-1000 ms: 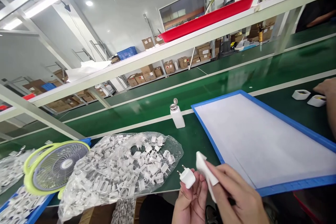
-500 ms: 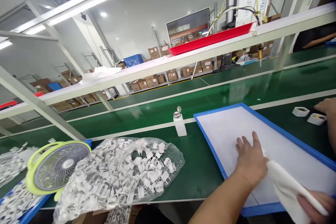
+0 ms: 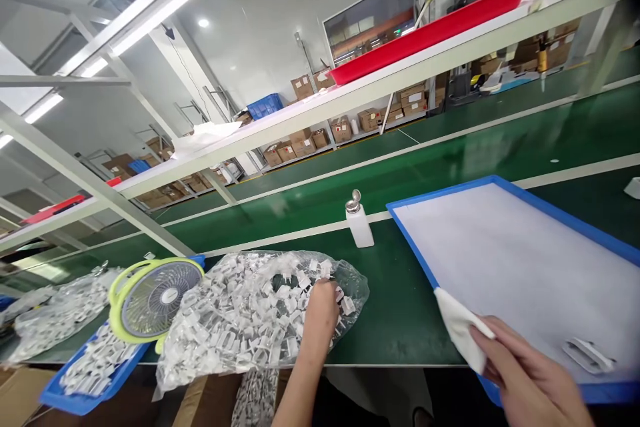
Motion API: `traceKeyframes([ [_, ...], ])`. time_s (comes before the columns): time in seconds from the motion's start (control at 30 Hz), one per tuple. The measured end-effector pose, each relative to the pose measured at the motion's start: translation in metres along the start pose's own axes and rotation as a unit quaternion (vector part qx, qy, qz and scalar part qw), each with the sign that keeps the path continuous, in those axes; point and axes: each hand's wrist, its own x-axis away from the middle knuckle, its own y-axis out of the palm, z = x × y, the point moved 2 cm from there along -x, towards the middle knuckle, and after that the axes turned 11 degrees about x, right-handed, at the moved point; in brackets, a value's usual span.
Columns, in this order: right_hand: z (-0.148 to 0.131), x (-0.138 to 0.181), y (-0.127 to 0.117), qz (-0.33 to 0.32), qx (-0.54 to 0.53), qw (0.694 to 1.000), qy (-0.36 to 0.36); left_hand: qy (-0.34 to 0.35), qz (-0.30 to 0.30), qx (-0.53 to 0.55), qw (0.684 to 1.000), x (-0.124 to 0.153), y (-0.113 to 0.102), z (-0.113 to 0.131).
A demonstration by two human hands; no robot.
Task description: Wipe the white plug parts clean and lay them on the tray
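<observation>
My left hand [image 3: 323, 310] reaches into a clear plastic bag [image 3: 357, 275] at its right end. The bag is heaped with small white plastic plug housings [image 3: 260, 310], several with pins. The fingers are curled down among them, and what they pinch, if anything, is hidden. My right hand [image 3: 525, 363] grips a folded white cloth [image 3: 463, 327] between thumb and fingers, above the near left edge of a blue-rimmed tray [image 3: 565, 210] with a white lining. In the tray's near right part lies a white, hollow plastic piece [image 3: 590, 355].
A white pump bottle [image 3: 360, 227] with a metal top stands between bag and tray. Left of the bag are a green-and-grey fan [image 3: 163, 297] and a blue bin [image 3: 83, 400] of white parts. A shelf rail [image 3: 280, 137] with a red tray [image 3: 430, 30] crosses above the bench.
My left hand has gone from above the tray leftward into the bag. My right hand has moved left with the cloth. The view has turned, and another person's hand at the right has left it.
</observation>
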Motion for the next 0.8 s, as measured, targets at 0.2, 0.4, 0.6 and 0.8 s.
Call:
traceKeyframes([
  [0.2, -0.012, -0.008, 0.038, -0.074, -0.090, 0.989, 0.094, 0.086, -0.002, 0.089, 0.992, 0.010, 0.011, 0.034],
  [0.4, -0.009, -0.013, 0.034, -0.072, 0.041, 0.996, 0.023, 0.201, -0.159, 0.169, 0.952, 0.036, 0.048, 0.053],
  [0.6, -0.008, -0.014, 0.048, -0.081, 0.243, 0.955, -0.151, 0.026, -0.031, 0.229, 0.973, 0.066, 0.060, 0.044],
  [0.8, -0.003, -0.011, 0.066, -0.079, 0.286, 0.937, -0.186, 0.140, -0.033, 0.207, 0.968, 0.067, 0.073, 0.046],
])
